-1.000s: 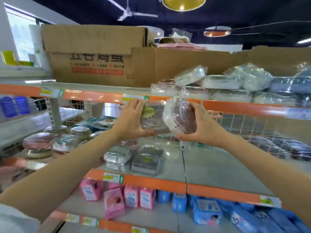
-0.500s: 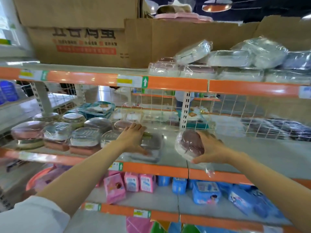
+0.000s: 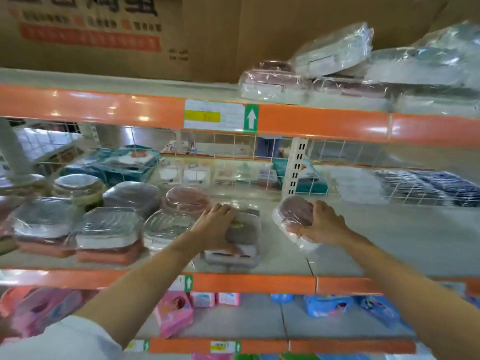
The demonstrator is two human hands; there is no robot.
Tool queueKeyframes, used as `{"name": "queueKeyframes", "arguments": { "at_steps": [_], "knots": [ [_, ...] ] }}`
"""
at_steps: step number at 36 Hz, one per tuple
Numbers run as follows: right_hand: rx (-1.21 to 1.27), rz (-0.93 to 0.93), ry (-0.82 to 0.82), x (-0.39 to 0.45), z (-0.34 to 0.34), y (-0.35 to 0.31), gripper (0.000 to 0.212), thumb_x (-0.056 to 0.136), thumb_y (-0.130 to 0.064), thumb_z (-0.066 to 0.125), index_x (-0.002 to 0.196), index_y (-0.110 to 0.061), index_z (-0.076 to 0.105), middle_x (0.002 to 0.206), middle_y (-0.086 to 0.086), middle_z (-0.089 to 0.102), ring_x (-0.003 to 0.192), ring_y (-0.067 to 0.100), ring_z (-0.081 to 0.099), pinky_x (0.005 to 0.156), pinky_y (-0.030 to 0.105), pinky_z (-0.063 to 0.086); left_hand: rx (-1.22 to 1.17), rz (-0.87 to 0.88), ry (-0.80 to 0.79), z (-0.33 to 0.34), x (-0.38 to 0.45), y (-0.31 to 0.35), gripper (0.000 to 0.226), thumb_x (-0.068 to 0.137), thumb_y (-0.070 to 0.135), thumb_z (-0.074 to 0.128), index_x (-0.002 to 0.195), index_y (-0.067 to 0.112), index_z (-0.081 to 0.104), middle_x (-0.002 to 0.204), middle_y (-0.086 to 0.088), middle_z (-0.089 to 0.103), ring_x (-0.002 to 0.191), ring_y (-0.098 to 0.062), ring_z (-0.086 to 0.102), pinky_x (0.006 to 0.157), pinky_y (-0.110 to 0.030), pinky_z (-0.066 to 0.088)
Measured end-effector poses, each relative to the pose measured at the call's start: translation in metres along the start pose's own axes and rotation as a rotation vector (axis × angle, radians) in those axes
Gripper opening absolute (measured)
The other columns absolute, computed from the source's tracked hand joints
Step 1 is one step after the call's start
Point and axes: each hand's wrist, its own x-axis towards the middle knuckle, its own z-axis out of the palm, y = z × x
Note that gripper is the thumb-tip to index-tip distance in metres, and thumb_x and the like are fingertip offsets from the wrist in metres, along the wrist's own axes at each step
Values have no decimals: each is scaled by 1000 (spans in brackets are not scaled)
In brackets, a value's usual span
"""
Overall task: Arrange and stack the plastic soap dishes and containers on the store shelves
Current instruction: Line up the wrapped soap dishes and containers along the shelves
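While gripped, brown soap dish tilted.

Orange strips are running along the shelf edges, each carrying a white and yellow price label with a green arrow tag. Brown cardboard boxes with black and orange print are sitting above. Clear-wrapped soap dishes are showing grey, dark brownish-red and salmon pink. Pink packets and blue packets are lining the white shelf below.
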Motion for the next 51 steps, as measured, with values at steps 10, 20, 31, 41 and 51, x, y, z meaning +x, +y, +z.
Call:
{"name": "queueKeyframes", "arguments": {
  "at_steps": [10, 20, 31, 41, 51],
  "knots": [
    [-135, 50, 66, 70, 19, -61, 105, 64, -81, 60, 143, -22, 24, 144, 4, 35, 131, 28, 35, 102, 46, 30, 30, 72, 87, 6, 3, -20, 99, 58, 70, 73, 136, 18, 39, 135, -2, 32, 125, -20, 30, 111, -36, 22],
    [-34, -170, -262, 107, 54, -137, 87, 82, -53, 65, 151, -23, 21, 155, 13, 14, 142, 35, 16, 115, 49, 20, 5, 54, 100, 10, 2, -22, 107, 61, 68, 72, 146, 24, 23, 140, -2, 26, 129, -22, 25, 114, -40, 18],
    [45, -192, -340, 110, 50, -128, 83, 85, -48, 63, 151, -24, 19, 156, 10, 16, 142, 29, 20, 112, 41, 23, 27, 53, 106, 17, 5, -21, 109, 63, 69, 70, 148, 24, 19, 143, -2, 24, 131, -22, 22, 115, -40, 18],
    [168, -218, -252, 75, 25, -107, 89, 82, -56, 63, 151, -16, 23, 154, 6, 31, 135, 24, 37, 107, 32, 34, 76, 1, 44, 8, 1, -11, 103, 66, 66, 70, 145, 19, 24, 146, -3, 23, 134, -23, 22, 115, -39, 16],
    [47, -344, -318, -11, -31, -63, 68, 91, -37, 62, 148, -19, 30, 148, 5, 40, 130, 22, 44, 101, 25, 34, 28, -139, -142, -30, 2, 21, 74, 86, 53, 59, 145, 13, 36, 151, -9, 29, 140, -30, 22, 114, -44, 26]
  ]
}}
